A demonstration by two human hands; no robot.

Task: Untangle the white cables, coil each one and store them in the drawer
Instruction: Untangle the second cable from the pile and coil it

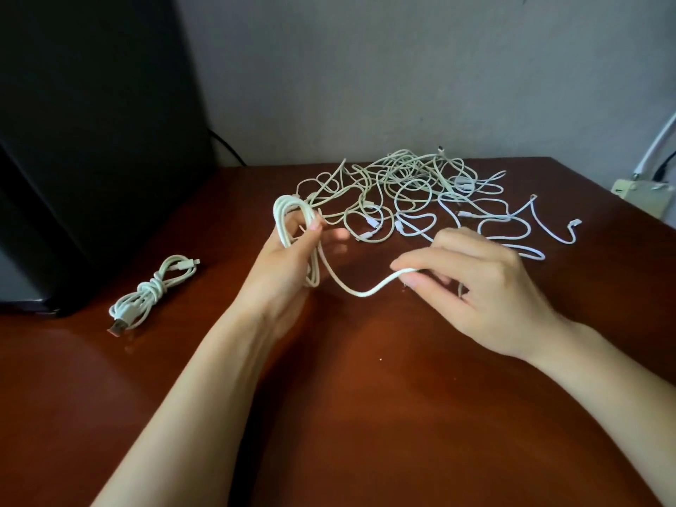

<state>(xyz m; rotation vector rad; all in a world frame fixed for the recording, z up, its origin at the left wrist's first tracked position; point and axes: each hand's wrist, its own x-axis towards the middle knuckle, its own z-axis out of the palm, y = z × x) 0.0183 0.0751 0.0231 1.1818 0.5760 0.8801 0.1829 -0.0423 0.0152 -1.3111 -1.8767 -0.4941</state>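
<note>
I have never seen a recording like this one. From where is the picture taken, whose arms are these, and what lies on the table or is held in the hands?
There is no machine here. A person wears a camera on the head, so this single picture looks forward and down at that person's own bare arms. The left hand holds several loops of a white cable. The right hand pinches the loose stretch of the same cable, which hangs between the two hands. On the brown table lie a finished bundle, coiled and knotted, at the left, and a tangle of white cables farther back. A large black object stands at the left. No drawer is in view.
</note>
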